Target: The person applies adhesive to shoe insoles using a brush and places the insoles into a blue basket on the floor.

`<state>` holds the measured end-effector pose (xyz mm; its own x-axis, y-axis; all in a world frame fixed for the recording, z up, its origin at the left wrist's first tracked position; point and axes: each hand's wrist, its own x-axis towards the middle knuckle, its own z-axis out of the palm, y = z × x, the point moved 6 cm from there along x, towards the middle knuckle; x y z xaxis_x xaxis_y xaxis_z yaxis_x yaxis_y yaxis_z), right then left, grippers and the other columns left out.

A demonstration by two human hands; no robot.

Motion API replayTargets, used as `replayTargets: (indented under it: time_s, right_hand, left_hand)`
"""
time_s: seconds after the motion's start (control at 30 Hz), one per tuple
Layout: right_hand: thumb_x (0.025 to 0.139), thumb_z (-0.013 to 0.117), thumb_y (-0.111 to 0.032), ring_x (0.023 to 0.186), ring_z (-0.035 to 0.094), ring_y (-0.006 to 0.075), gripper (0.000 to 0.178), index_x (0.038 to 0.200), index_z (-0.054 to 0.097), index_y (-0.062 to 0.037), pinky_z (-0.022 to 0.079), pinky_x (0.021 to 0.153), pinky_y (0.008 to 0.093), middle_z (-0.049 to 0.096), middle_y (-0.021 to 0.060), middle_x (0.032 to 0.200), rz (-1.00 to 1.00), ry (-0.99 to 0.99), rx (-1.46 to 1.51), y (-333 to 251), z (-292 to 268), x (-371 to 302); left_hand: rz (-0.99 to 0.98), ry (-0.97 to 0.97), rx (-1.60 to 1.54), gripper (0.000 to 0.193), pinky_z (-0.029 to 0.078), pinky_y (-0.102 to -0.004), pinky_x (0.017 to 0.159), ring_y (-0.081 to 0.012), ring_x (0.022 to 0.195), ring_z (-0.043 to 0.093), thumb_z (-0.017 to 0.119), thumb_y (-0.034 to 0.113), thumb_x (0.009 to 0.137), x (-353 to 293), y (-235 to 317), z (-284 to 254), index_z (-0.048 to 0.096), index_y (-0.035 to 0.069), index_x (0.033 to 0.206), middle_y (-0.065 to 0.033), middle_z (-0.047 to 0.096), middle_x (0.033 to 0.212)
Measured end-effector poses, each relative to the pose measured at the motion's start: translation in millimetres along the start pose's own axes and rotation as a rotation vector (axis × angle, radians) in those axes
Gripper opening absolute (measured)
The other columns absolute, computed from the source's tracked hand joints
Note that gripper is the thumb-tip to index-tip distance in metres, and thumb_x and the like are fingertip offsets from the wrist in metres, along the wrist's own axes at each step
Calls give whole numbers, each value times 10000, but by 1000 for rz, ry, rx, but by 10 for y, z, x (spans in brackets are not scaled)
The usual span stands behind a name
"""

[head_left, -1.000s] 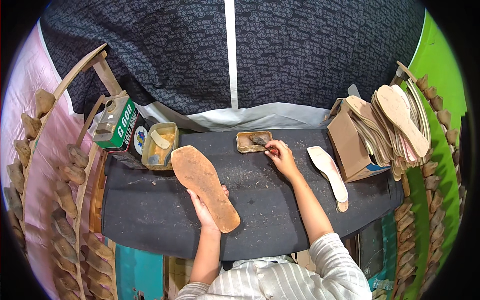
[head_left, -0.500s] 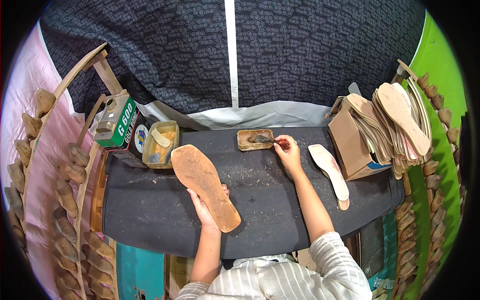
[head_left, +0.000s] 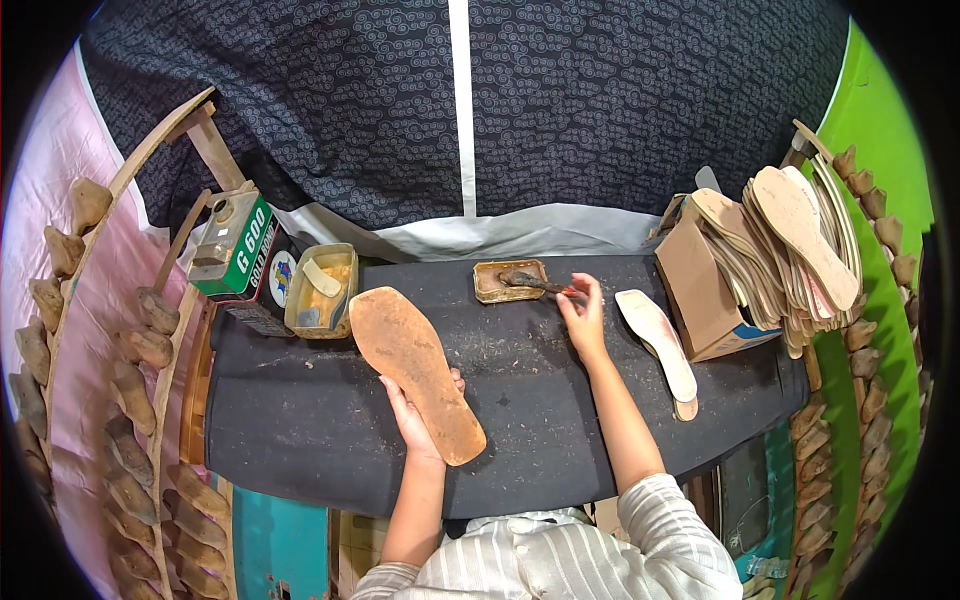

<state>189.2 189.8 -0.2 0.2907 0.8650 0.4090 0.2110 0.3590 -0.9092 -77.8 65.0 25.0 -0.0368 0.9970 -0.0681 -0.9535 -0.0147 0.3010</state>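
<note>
The left hand (head_left: 420, 415) supports a tan sole blank (head_left: 415, 372) from beneath, palm up, with the fingers wrapped along its right edge; the blank lies diagonally above the dark desk (head_left: 300, 430), heel end toward the person, and its coated upper face points up. The grip of the right hand (head_left: 585, 312) is narrow and closed on the handle of a brush (head_left: 535, 283), whose dark bristle head sits inside a small shallow tray of adhesive (head_left: 510, 280) at the far edge of the desk. Risk one: an overloaded brush may drip on the desk surface between the tray and the blank, since the two stand well apart. Risk two: the blank rests on an open palm only, so downward brush pressure near its far tip could tilt it or slide it off the hand. Risk three: a pale insole (head_left: 655, 340) lies just beside the right forearm; a sweep of the wrist or sleeve could push it toward the desk edge, where its lower end already overhangs. Risk four: a cardboard box (head_left: 705, 285) near the right hand carries a fanned stack of insoles (head_left: 790, 250) leaning outward, and a knock from the elbow could spill them. At the left, an open yellow tin (head_left: 322, 290) with a scraper in it stands near the top end of the blank; contact there would smear its contents. Wet adhesive may also transfer to the fingers under the blank's edge
</note>
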Motion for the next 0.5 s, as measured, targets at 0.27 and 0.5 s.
replayTargets:
  time_s: [0.27, 0.5]
  right_hand:
    - [761, 589, -60, 843, 498, 228, 188, 922, 503, -17, 425, 773, 336, 495, 115, 909, -369, 156, -184, -1203, -140, -695]
    - [765, 634, -25, 945, 536, 208, 335, 1089, 555, -51, 473, 756, 299, 520, 119, 1059, -377, -383, -156, -1708, 268, -798]
  left_hand:
    - [-57, 15, -9, 623, 498, -359, 719, -273, 786, 548, 367, 613, 890, -56, -77, 52, 501, 68, 1159, -98, 562, 912]
    - [-235, -104, 104, 761, 524, -331, 720, -250, 779, 613, 250, 669, 879, -268, -200, 78, 470, 21, 1212, -186, 601, 908]
